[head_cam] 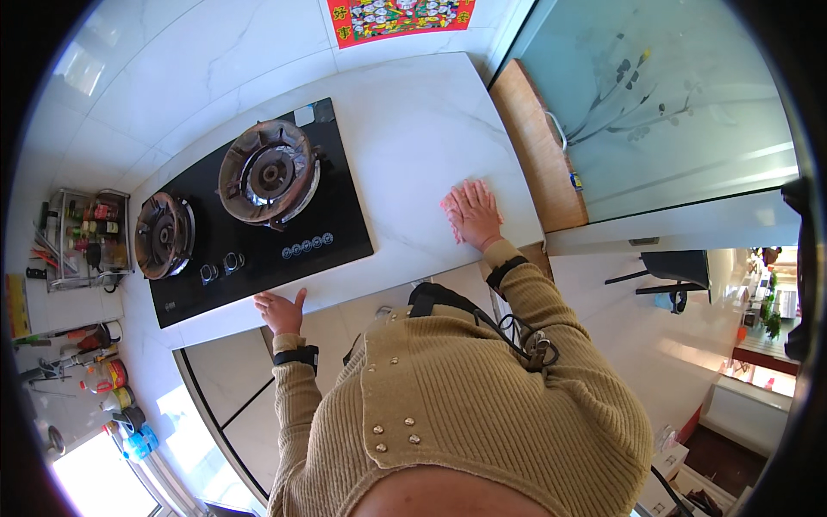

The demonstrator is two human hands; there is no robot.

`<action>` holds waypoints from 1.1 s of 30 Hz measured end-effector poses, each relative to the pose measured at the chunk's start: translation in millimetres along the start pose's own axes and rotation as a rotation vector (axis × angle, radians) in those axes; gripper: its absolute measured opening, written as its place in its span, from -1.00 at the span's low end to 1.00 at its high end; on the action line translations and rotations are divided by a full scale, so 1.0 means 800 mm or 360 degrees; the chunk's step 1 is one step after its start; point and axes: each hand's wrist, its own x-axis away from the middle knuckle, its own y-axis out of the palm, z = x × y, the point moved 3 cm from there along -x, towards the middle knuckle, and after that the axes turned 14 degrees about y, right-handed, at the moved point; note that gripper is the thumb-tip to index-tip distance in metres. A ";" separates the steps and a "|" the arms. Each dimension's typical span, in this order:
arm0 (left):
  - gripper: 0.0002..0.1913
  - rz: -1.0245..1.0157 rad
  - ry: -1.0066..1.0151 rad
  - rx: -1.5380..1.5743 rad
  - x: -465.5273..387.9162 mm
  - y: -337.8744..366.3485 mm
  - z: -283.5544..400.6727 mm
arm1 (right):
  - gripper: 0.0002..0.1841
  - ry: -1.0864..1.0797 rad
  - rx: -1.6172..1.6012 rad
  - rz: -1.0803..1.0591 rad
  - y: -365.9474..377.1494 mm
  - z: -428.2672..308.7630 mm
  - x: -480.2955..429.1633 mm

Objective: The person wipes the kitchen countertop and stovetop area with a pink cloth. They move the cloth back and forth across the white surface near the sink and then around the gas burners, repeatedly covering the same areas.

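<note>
My right hand [475,216] lies flat, fingers spread, on a pink cloth [456,226], pressing it against the white marbled countertop [413,142] right of the stove. The cloth's edges show around the fingers. At the counter's front edge, below the black gas cooktop [349,226], my left hand [283,311] rests with its thumb apart from the fingers and holds nothing. Two round burners with rusty pan supports stand on the cooktop, the larger burner [270,173] at the back and the smaller burner [165,235] at the left.
A wire rack [90,284] with jars and bottles stands left of the cooktop, with several bottles [106,376] nearer the window. At the counter's right end are a wooden board [539,148] and a frosted glass door [665,110]. A black chair [675,271] stands farther right.
</note>
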 end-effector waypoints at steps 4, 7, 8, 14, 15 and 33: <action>0.20 0.0043 0.0002 0.0038 0.000 -0.002 0.000 | -0.43 0.0079 -0.0097 -0.0046 -0.020 -0.007 -0.008; 0.21 0.0034 -0.0007 0.0037 0.002 -0.002 0.001 | -0.42 -0.0014 -0.0077 -0.0063 -0.024 -0.017 -0.002; 0.21 0.0030 -0.0010 0.0036 0.002 -0.002 0.001 | -0.41 -0.0121 0.0036 -0.0137 -0.020 -0.023 0.003; 0.20 0.0032 -0.0007 0.0049 0.003 -0.003 0.001 | -0.35 -0.0188 -0.0006 -0.0176 -0.017 -0.030 0.007; 0.20 0.0021 -0.0013 0.0038 0.003 -0.003 0.002 | -0.34 -0.0158 0.0038 -0.0211 -0.017 -0.030 0.006; 0.22 0.0024 -0.0003 0.0048 0.002 0.006 -0.003 | -0.45 -0.0112 -0.0097 0.0052 -0.033 -0.032 0.014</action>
